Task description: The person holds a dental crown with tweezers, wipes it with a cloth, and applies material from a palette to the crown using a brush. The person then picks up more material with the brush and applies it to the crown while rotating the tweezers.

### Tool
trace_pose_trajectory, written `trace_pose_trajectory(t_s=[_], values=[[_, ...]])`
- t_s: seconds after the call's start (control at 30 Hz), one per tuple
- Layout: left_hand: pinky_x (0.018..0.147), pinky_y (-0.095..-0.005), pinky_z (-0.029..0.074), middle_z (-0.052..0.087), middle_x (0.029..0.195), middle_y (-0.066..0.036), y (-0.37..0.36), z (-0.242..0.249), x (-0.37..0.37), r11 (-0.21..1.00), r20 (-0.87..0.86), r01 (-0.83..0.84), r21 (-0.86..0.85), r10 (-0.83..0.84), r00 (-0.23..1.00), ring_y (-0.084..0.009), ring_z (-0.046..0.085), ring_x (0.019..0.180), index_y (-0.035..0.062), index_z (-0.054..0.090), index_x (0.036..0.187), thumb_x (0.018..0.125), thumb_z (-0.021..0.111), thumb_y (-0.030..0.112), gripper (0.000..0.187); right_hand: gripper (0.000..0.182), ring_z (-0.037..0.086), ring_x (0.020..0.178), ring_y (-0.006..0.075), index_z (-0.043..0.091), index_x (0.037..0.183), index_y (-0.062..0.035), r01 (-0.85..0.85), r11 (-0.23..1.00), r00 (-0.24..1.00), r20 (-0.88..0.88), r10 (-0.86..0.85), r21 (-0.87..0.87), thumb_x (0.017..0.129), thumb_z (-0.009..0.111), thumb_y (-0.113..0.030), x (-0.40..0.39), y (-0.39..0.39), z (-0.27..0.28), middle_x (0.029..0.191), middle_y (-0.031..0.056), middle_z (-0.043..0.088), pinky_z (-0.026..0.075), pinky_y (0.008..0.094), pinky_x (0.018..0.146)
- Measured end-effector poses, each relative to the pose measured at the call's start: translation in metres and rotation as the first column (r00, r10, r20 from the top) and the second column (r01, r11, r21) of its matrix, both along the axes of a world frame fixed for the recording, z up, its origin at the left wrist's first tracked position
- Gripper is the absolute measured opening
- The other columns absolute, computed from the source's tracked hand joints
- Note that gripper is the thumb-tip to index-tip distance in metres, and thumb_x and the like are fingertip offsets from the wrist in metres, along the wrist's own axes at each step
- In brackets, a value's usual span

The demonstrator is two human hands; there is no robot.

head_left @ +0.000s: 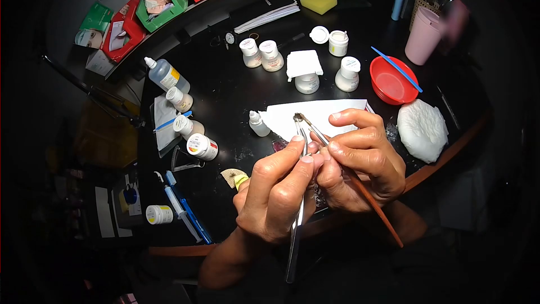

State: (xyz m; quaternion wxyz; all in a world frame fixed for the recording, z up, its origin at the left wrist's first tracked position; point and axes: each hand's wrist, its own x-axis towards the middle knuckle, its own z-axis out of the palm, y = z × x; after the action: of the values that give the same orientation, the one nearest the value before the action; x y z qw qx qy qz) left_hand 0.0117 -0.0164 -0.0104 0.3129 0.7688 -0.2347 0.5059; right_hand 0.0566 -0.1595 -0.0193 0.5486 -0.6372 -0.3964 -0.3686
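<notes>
My left hand [274,194] is closed around metal tweezers [296,231], whose tips point away from me. At those tips sits a small dark piece [297,116], too small to make out in detail. Between the fingers of my right hand [368,160] is a thin brush [372,202] with a reddish-brown handle, its tip right at the dark piece. The fingers of both hands meet below the tips. Under them lies a white paper sheet [343,111], with a small white dropper bottle [259,124] at its left end.
Several powder jars [271,56] stand across the black table. At right are a red bowl [388,85] with a blue stick across it, a white pad [422,131] and a pink cup [423,39]. A clear bottle [167,76] and blue-handled tools [188,214] lie left.
</notes>
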Motion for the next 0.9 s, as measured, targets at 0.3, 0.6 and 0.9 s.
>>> trace_pose_trajectory(t_s=[0.3,0.6,0.9], values=[[0.069,-0.0319,0.067,0.07,0.098,-0.023,-0.0009,-0.0014,0.0009,1.0,0.012,-0.002,-0.014,0.002,1.0,-0.0275,0.077,0.084,-0.0054,0.066,0.102,0.085,0.081,-0.003,0.023,0.02,0.07,0.096,0.0317,0.07,0.097,0.0011,0.0,1.0,1.0,0.008,0.0,0.004,0.081,0.082,0.001,0.0013,0.0007,-0.0006,0.084,0.0107,0.069,0.059,0.0376,0.081],[0.069,-0.028,0.062,0.07,0.098,-0.025,0.0007,0.0014,-0.0019,0.998,-0.027,-0.037,0.046,0.039,0.999,-0.0235,0.074,0.081,-0.0029,0.061,0.102,0.091,0.078,0.001,0.021,0.021,0.069,0.096,0.0317,0.071,0.098,0.0014,-0.012,1.0,1.0,0.02,0.012,0.005,0.081,0.083,0.0,0.0026,0.0011,-0.001,0.084,0.0108,0.069,0.059,0.038,0.082],[0.068,-0.0281,0.062,0.071,0.098,-0.025,0.0013,0.0003,-0.0016,0.999,-0.027,-0.035,0.042,0.036,0.999,-0.0233,0.074,0.081,-0.0025,0.061,0.102,0.091,0.078,0.003,0.021,0.021,0.069,0.096,0.032,0.07,0.098,0.0009,-0.015,1.0,1.0,0.012,0.015,-0.007,0.08,0.082,0.002,0.0015,0.0004,0.0002,0.084,0.0103,0.069,0.059,0.0378,0.081]])
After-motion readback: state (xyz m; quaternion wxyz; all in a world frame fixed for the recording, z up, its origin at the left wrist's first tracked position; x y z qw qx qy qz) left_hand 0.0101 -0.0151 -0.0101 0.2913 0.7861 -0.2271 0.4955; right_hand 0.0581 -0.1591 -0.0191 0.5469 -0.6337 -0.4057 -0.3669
